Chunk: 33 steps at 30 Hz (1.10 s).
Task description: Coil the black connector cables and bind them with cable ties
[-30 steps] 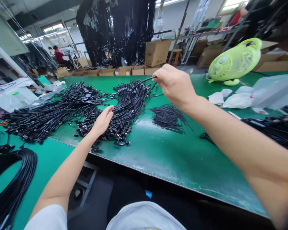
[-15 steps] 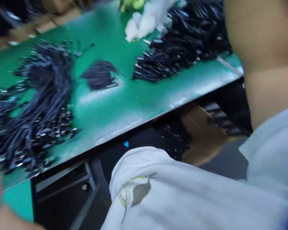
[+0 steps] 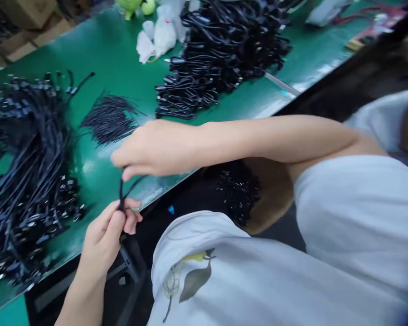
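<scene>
A black cable [image 3: 121,192] runs between my two hands over the table's front edge. My left hand [image 3: 110,224] is closed on its lower part, thumb on top. Above it, my right hand [image 3: 153,149] pinches the cable's upper part, palm down, with a loop of it trailing beneath the fingers. Just behind the right hand lies a small bundle of thin black ties [image 3: 110,118]. To the left spreads a large heap of loose black cables [image 3: 30,149] with metal-looking ends. The cable's ends are hidden in my hands.
Coiled black cables [image 3: 221,50] are piled at the back of the green table [image 3: 98,50]. White plastic bags [image 3: 159,36] and a green toy-like object [image 3: 129,5] stand beside them. Under the table sits a box [image 3: 272,194] with black items. Another person's sleeve [image 3: 381,117] shows at right.
Both hands have come together near the table's front edge, now holding a black cable. The right arm has swung in from the right, and the view has shifted rightward.
</scene>
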### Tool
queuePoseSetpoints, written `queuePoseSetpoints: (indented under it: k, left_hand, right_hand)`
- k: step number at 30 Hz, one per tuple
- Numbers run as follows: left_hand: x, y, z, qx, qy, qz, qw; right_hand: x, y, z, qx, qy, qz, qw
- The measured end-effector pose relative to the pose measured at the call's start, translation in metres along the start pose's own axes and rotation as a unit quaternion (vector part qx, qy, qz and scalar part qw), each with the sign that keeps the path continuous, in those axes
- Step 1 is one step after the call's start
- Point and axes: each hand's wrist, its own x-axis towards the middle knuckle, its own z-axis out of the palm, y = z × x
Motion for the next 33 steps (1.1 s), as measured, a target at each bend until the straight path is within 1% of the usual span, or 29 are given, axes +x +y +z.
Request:
queuePoseSetpoints:
  k: [2, 4, 5, 6, 8, 9, 10, 12, 15, 17, 20, 22, 23, 25, 26, 28, 29, 31, 33]
  left_hand:
    - [0.008, 0.000, -0.002, -0.087, -0.017, -0.001, 0.996]
    - [0.010, 0.002, -0.017, -0.191, -0.022, -0.005, 0.981]
    - [0.008, 0.003, -0.027, -0.238, -0.004, -0.002, 0.971]
    - [0.005, 0.005, -0.037, -0.280, 0.027, 0.006, 0.960]
    - [-0.003, 0.008, -0.053, -0.337, 0.111, 0.038, 0.934]
    - [-0.005, 0.009, -0.059, -0.351, 0.148, 0.054, 0.923]
    - [-0.006, 0.009, -0.063, -0.357, 0.175, 0.068, 0.915]
    - [-0.004, 0.009, -0.066, -0.348, 0.198, 0.081, 0.913]
    - [0.006, 0.003, -0.066, -0.316, 0.181, 0.063, 0.929]
    - [0.011, -0.001, -0.066, -0.316, 0.163, 0.044, 0.933]
    - [0.013, -0.006, -0.068, -0.365, 0.167, 0.043, 0.915]
    - [0.014, -0.007, -0.071, -0.392, 0.182, 0.056, 0.900]
    - [0.014, -0.008, -0.072, -0.396, 0.186, 0.060, 0.897]
    - [0.016, -0.009, -0.070, -0.381, 0.174, 0.062, 0.906]
    - [0.017, -0.010, -0.068, -0.361, 0.163, 0.065, 0.916]
    - [0.020, -0.012, -0.059, -0.287, 0.142, 0.077, 0.944]
    - [0.021, -0.014, -0.052, -0.234, 0.136, 0.086, 0.959]
    - [0.023, -0.016, -0.036, -0.098, 0.127, 0.107, 0.981]
    - [0.022, -0.018, -0.020, 0.051, 0.087, 0.123, 0.987]
  right_hand:
    - [-0.005, 0.026, 0.005, 0.007, 0.033, 0.028, 0.999]
    - [-0.013, 0.056, 0.018, 0.029, 0.047, 0.048, 0.997]
    - [-0.017, 0.070, 0.029, 0.047, 0.050, 0.051, 0.996]
    - [-0.021, 0.082, 0.041, 0.074, 0.050, 0.045, 0.995]
    - [-0.026, 0.093, 0.067, 0.131, 0.065, 0.004, 0.989]
    - [-0.029, 0.091, 0.079, 0.139, 0.077, -0.010, 0.987]
    - [-0.031, 0.085, 0.087, 0.123, 0.105, -0.023, 0.987]
    - [-0.035, 0.065, 0.096, 0.046, 0.148, -0.047, 0.987]
    - [-0.038, 0.034, 0.088, -0.060, 0.185, -0.075, 0.978]
    - [-0.037, 0.023, 0.079, -0.078, 0.195, -0.061, 0.976]
    - [-0.035, 0.023, 0.070, -0.064, 0.197, -0.017, 0.978]
    - [-0.033, 0.027, 0.072, -0.055, 0.184, -0.017, 0.981]
    - [-0.032, 0.029, 0.075, -0.055, 0.175, -0.026, 0.983]
    - [-0.030, 0.030, 0.082, -0.057, 0.154, -0.049, 0.985]
    - [-0.028, 0.028, 0.085, -0.055, 0.142, -0.057, 0.987]
    - [-0.023, 0.020, 0.090, -0.037, 0.109, -0.075, 0.991]
    - [-0.020, 0.014, 0.091, -0.022, 0.089, -0.089, 0.992]
    - [-0.013, 0.001, 0.090, 0.020, 0.044, -0.125, 0.991]
    - [-0.005, -0.012, 0.085, 0.065, 0.027, -0.142, 0.987]
